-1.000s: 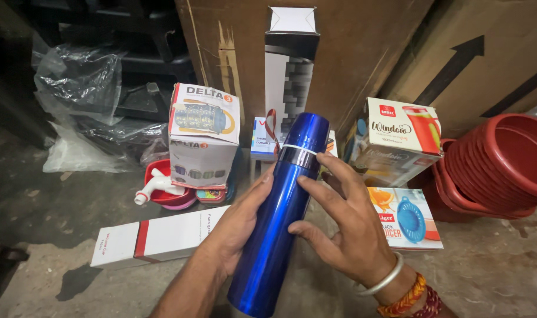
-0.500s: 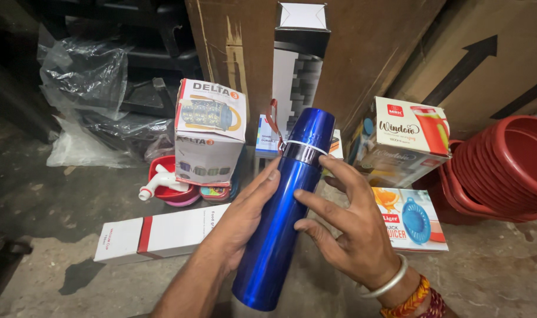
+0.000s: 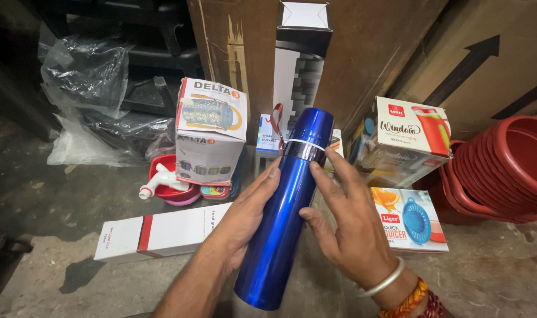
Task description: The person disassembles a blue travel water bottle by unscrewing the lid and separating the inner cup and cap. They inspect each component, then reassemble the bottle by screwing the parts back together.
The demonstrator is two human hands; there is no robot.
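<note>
A tall shiny blue metal flask with a silver band near its cap lies tilted between both hands, cap pointing away from me. My left hand cups its left side, palm against the body. On the flask's right side rests my right hand, fingers spread, the index finger reaching toward the silver band. That wrist wears a silver bangle and orange thread.
A long white box with a red stripe lies on the concrete floor at left. Behind stand a printed carton, a tall black-and-white box, a jug carton, a juicer box, stacked red tubs and large cardboard cartons.
The view has shifted slightly and the flask sits a little higher and nearer. Both hands keep the same hold on it.
</note>
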